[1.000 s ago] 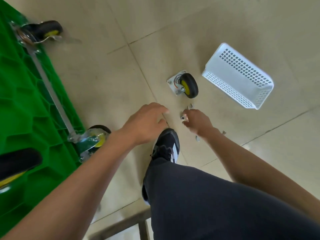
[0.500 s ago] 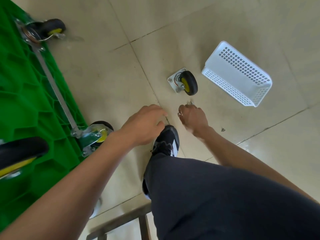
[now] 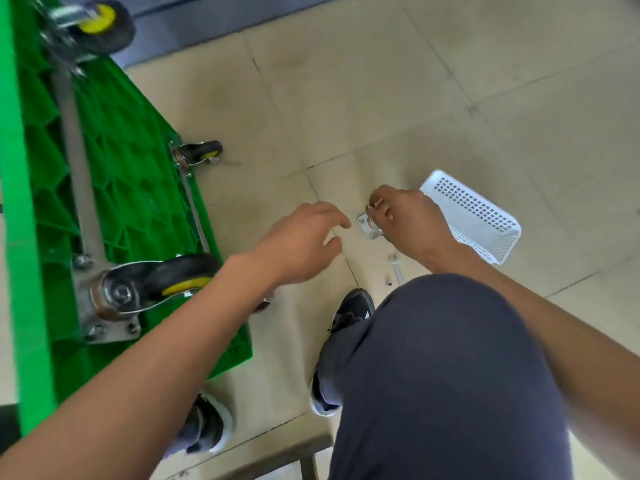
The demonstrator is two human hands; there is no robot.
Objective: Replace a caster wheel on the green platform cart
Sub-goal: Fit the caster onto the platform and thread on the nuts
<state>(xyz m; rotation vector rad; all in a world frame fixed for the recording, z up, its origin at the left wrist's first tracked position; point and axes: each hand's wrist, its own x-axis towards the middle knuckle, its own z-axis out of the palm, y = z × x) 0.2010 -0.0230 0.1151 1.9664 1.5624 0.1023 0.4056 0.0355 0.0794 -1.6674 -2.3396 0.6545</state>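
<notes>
Tiled floor (image 3: 346, 98), loose caster (image 3: 367, 226)

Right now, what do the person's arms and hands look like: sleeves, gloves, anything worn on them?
Both forearms are bare to the edge of the frame, with no sleeves in view. The left hand and right hand wear no gloves; no watch or wristband shows on either wrist. A small shiny bit at the right hand's fingers is too blurred to tell.

Bare floor (image 3: 346, 109) lies open between cart (image 3: 131, 202) and basket (image 3: 485, 216).
</notes>
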